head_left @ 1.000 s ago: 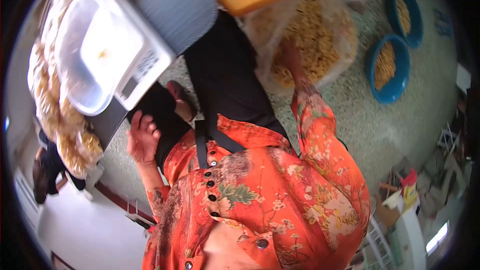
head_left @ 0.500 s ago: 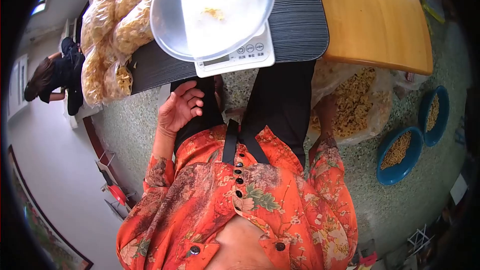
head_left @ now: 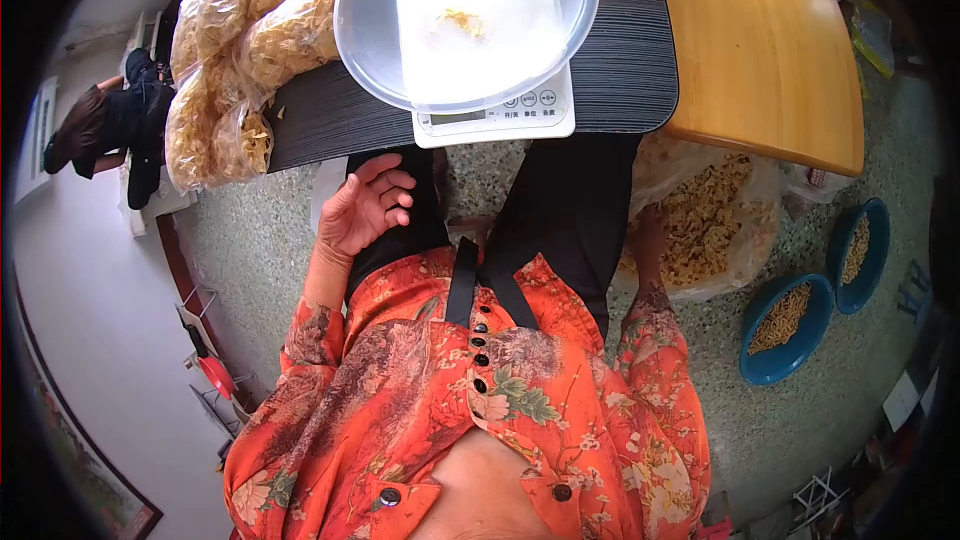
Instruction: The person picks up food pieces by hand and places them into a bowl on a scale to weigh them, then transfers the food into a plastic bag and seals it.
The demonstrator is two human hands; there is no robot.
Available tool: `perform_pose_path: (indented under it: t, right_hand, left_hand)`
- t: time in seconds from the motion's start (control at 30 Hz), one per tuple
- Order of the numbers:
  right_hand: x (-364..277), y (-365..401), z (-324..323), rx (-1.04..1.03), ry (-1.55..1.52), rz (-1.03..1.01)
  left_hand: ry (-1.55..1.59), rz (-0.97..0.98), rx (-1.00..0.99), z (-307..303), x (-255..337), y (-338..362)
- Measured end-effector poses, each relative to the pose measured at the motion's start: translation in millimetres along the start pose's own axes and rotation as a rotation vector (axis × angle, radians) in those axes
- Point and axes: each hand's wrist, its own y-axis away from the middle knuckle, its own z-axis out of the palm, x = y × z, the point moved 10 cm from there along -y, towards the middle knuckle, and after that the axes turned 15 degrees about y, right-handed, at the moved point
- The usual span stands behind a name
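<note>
My left hand [head_left: 365, 208] hangs in front of the black table edge, palm up, fingers loosely bent and apart, holding nothing. My right hand [head_left: 650, 230] reaches down at the side of a large clear bag of dried yellow-brown pieces [head_left: 705, 215] on the floor; its fingers are too dark to make out. On the table, a translucent round bowl [head_left: 365, 40] rests on a white digital scale [head_left: 550, 120]. A few yellow flakes [head_left: 462, 22] lie in the bowl over a bright white area.
Several filled clear bags [head_left: 215, 20] lie at the table's left. A wooden tabletop [head_left: 770, 50] adjoins on the right. Two blue basins [head_left: 788, 360] with light pieces stand on the floor. Another person [head_left: 110, 125] is at the far left.
The view has shifted, so the bowl, scale and bags appear farther right and slightly higher, and the basins slightly lower. Both hands keep nearly the same pose.
</note>
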Motion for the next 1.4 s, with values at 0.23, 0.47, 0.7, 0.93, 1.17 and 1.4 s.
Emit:
perform_pose_path:
  t: [0.23,0.47,0.7,0.93,1.17,1.4]
  right_hand:
    - [12,-11,14,0.265,-0.125,-0.053]
    - [59,2,15,0.231,-0.414,0.121]
    - [113,16,-16,0.306,-0.733,0.198]
    - [173,47,9,0.233,-1.299,0.553]
    - [176,66,-29,0.282,-1.683,0.589]
    - [179,69,-72,0.348,-1.761,0.437]
  left_hand:
    - [-0.036,-0.036,0.009,-1,1,4]
    - [0.007,-0.058,-0.023,-4,1,7]
    - [0.030,-0.036,-0.030,-9,6,7]
    - [0.062,-0.043,-0.021,-29,-10,5]
    - [0.087,-0.041,-0.042,-31,-10,3]
    - [0.136,-0.048,-0.076,-35,-15,-1]
